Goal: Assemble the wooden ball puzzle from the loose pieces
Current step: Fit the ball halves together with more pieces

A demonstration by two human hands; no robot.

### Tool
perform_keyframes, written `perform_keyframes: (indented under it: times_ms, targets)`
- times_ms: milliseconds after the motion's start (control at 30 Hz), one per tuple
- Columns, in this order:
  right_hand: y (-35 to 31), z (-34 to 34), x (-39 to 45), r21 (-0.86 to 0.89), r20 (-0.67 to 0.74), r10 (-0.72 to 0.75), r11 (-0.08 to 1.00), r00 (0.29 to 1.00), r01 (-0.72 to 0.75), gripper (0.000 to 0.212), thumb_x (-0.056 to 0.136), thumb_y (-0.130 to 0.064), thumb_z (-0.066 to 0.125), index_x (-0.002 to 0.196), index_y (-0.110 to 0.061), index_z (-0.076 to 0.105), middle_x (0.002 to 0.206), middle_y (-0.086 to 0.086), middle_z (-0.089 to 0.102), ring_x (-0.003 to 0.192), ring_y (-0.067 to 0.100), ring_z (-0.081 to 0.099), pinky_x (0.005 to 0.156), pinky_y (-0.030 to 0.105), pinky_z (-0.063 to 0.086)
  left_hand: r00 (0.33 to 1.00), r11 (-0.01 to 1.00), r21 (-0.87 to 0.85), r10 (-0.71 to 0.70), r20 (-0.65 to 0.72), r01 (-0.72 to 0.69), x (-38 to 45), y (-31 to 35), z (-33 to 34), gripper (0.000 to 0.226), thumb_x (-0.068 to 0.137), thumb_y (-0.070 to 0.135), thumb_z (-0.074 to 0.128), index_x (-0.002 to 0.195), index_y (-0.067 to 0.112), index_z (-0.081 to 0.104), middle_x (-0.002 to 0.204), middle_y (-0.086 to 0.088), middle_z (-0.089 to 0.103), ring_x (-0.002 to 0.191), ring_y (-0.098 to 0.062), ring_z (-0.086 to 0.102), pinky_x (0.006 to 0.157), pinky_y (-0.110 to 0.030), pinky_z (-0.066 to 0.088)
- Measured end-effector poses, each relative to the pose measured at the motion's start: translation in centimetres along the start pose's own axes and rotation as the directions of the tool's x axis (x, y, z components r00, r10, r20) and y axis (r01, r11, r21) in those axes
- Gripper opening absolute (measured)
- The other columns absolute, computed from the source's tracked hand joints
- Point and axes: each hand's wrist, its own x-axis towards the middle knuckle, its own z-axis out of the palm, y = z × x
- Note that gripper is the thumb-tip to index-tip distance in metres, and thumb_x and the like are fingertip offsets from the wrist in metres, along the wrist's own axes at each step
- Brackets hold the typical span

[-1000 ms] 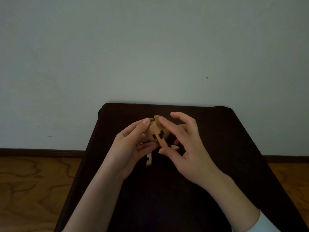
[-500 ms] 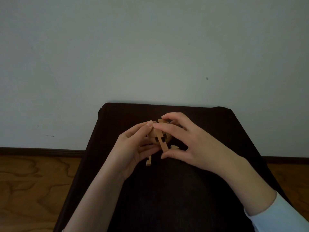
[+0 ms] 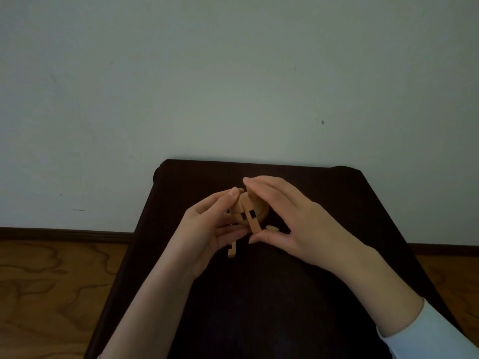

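The left hand (image 3: 207, 226) curls round the half-built wooden ball (image 3: 248, 212), held up over the dark table (image 3: 259, 307); a loose piece (image 3: 232, 250) lies under it; the right hand (image 3: 293, 216) pinches a long stick piece (image 3: 252, 218) stuck in the ball; another small piece (image 3: 272, 228) lies just beside it.

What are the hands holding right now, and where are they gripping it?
Both hold the half-built puzzle ball: left hand cups its left side, right hand pinches the bar piece at top and bottom ends.
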Motion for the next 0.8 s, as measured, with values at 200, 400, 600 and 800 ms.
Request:
perform_keyframes:
  times_ms: [200, 400, 600, 800]
  targets:
    - [0.35, -0.34, 0.37, -0.060, 0.028, -0.042, 0.997, 0.999, 0.043, 0.069, 0.084, -0.042, 0.064, 0.144, -0.030, 0.032, 0.143, 0.002, 0.037, 0.121, 0.015, 0.049, 0.075, 0.034, 0.060, 1.000, 1.000, 0.007, -0.022, 0.021, 0.022, -0.12, 0.01, 0.01, 0.037, 0.080, 0.039, 0.060, 0.108, 0.017, 0.071, 0.101, -0.016, 0.074, 0.094, -0.027, 0.072, 0.073, -0.032, 0.057]
    - [0.25, -0.37, 0.48, -0.034, 0.033, -0.017, 0.999, 0.999, 0.018, 0.068, 0.085, -0.039, 0.065, 0.143, -0.034, 0.031, 0.143, 0.000, 0.037, 0.119, 0.013, 0.050, 0.074, 0.033, 0.060, 1.000, 1.000, -0.003, -0.012, 0.022, 0.012, -0.19, 0.09, 0.03, 0.038, 0.080, 0.039, 0.061, 0.108, 0.017, 0.071, 0.102, -0.017, 0.073, 0.095, -0.027, 0.072, 0.073, -0.031, 0.057]
    - [-0.06, -0.46, 0.36, -0.130, 0.013, 0.014, 0.991, 1.000, -0.012, 0.066, 0.084, -0.047, 0.060, 0.142, -0.036, 0.031, 0.139, -0.003, 0.043, 0.114, 0.013, 0.054, 0.062, 0.027, 0.059, 1.000, 1.000, 0.012, 0.005, 0.028, -0.005, -0.16, 0.00, 0.01, 0.034, 0.081, 0.038, 0.061, 0.109, 0.022, 0.072, 0.102, -0.014, 0.074, 0.094, -0.027, 0.072, 0.075, -0.032, 0.059]
    - [-0.25, -0.25, 0.33, -0.161, -0.004, 0.016, 0.987, 1.000, -0.016, 0.065, 0.084, -0.044, 0.059, 0.142, -0.035, 0.031, 0.139, 0.000, 0.046, 0.112, 0.015, 0.056, 0.060, 0.033, 0.060, 1.000, 0.999, 0.043, 0.011, 0.029, -0.012, -0.13, -0.06, -0.10, 0.034, 0.080, 0.038, 0.062, 0.109, 0.024, 0.072, 0.102, -0.015, 0.073, 0.094, -0.027, 0.072, 0.080, -0.037, 0.057]
